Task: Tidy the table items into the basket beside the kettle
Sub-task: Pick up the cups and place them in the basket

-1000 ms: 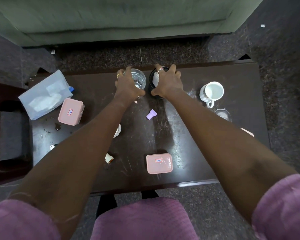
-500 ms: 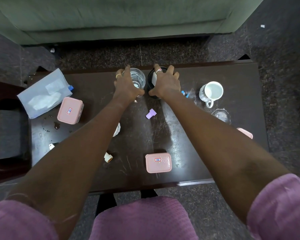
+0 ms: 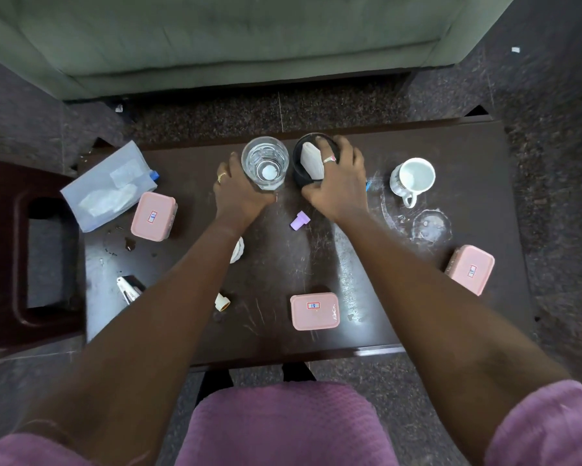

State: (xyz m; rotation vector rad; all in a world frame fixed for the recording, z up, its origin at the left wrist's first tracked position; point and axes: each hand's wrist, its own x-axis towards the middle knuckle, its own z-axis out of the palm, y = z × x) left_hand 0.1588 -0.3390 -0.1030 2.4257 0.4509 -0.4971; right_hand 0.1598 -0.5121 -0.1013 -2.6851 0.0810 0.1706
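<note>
My left hand [image 3: 237, 191] is wrapped around a clear drinking glass [image 3: 265, 161] near the far edge of the dark table [image 3: 269, 264]. Right beside it, my right hand [image 3: 338, 183] grips a black cup [image 3: 304, 153] with a white packet standing inside. Pink lidded boxes lie at the left [image 3: 153, 216], front middle [image 3: 314, 311] and right [image 3: 470, 269]. A small purple cap [image 3: 299, 220] lies between my wrists. No basket or kettle is in view.
A white mug [image 3: 414, 178] and a clear glass lid [image 3: 431, 225] sit at the right. A clear plastic bag [image 3: 109, 186] lies at the far left, by a dark stool [image 3: 30, 250]. Small bits [image 3: 222, 301] lie under my left arm. A green sofa [image 3: 232, 38] stands beyond the table.
Both hands have slid down from the rims to the near sides of the glass and the black cup. The glass top and the white packet now show.
</note>
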